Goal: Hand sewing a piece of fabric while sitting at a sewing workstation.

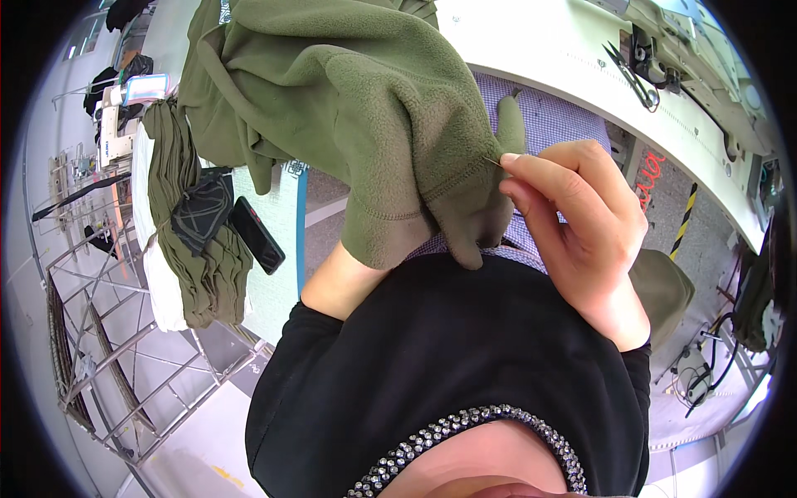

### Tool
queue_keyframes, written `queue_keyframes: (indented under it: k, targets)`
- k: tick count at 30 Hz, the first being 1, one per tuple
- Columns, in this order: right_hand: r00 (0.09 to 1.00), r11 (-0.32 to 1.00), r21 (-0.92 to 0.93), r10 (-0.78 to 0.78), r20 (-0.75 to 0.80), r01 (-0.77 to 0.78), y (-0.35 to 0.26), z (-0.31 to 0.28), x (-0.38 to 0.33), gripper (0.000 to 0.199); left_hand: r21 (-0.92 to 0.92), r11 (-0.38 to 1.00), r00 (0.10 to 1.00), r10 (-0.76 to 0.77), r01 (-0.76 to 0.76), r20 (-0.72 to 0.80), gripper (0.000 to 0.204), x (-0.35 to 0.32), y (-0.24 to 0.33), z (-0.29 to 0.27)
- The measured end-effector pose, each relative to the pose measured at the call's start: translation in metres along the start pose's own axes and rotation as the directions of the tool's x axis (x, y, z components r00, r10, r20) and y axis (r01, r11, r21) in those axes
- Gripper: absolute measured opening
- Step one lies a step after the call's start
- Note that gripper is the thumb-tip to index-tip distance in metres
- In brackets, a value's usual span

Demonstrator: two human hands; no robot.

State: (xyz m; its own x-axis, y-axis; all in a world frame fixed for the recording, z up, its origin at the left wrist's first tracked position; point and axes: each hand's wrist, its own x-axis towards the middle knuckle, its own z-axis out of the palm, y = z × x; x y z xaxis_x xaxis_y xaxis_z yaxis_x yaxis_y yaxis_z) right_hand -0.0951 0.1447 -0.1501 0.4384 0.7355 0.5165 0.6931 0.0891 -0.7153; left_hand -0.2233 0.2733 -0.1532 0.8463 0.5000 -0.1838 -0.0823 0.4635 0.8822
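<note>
An olive-green fleece garment [349, 100] hangs in front of me, draped over my left forearm [340, 282]. My left hand is hidden under the fleece. My right hand [573, 224] is pinched with thumb and forefinger on a thin thread or needle at the fleece's hem [490, 162], close to my chest. A checked lilac cloth [548, 116] shows behind the fleece.
A stack of folded olive pieces [195, 241] lies on a white stand at my left, with a dark pouch [202, 212] and a black phone [256, 235] on it. A white sewing table [581, 58] with scissors [635, 79] is at the upper right. Metal racks [116, 349] stand at the lower left.
</note>
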Motion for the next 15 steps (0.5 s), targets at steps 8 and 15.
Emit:
queue_keyframes:
  k: [8,15]
  targets:
    - [0.992,0.997,0.025,0.066,0.103,-0.069,-0.002,-0.016,0.002,0.023,-0.260,0.964,0.997,-0.042,0.057,0.064,0.046,-0.002,-0.001,0.004]
    - [0.995,0.994,0.055,0.096,-0.010,-0.095,-0.001,-0.014,0.004,0.021,-0.035,0.999,0.999,-0.019,0.020,0.030,0.048,-0.002,-0.003,0.002]
